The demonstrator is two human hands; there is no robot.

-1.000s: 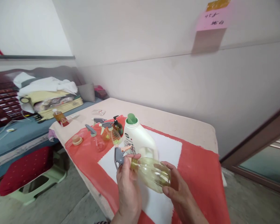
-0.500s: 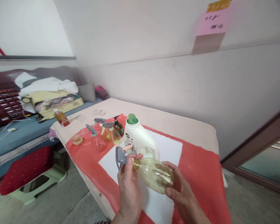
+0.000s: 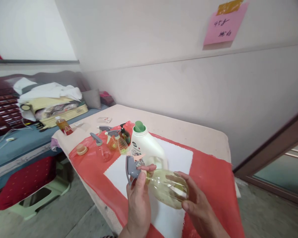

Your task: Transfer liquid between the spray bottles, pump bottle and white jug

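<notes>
I hold a clear yellowish spray bottle (image 3: pixel 167 188) lying on its side above a white cloth (image 3: pixel 164 185). My left hand (image 3: pixel 139 205) is closed round its neck, just under the grey trigger head (image 3: pixel 131 167). My right hand (image 3: pixel 197 208) cups the bottle's round body from the right. Just behind the bottle stands a white detergent jug (image 3: pixel 147 147) with a green cap.
The table (image 3: pixel 188 132) carries a red cloth (image 3: pixel 213 185). Several small spray bottles (image 3: pixel 111 142), a dark pump bottle (image 3: pixel 124 134), a roll of tape (image 3: pixel 81 149) and an amber bottle (image 3: pixel 62 125) stand at its left. A bed with folded laundry (image 3: pixel 47 96) and a red stool (image 3: pixel 27 178) lie further left.
Both hands have shifted the spray bottle slightly to the right and up, and the trigger head has turned a little. The view has dropped slightly.
</notes>
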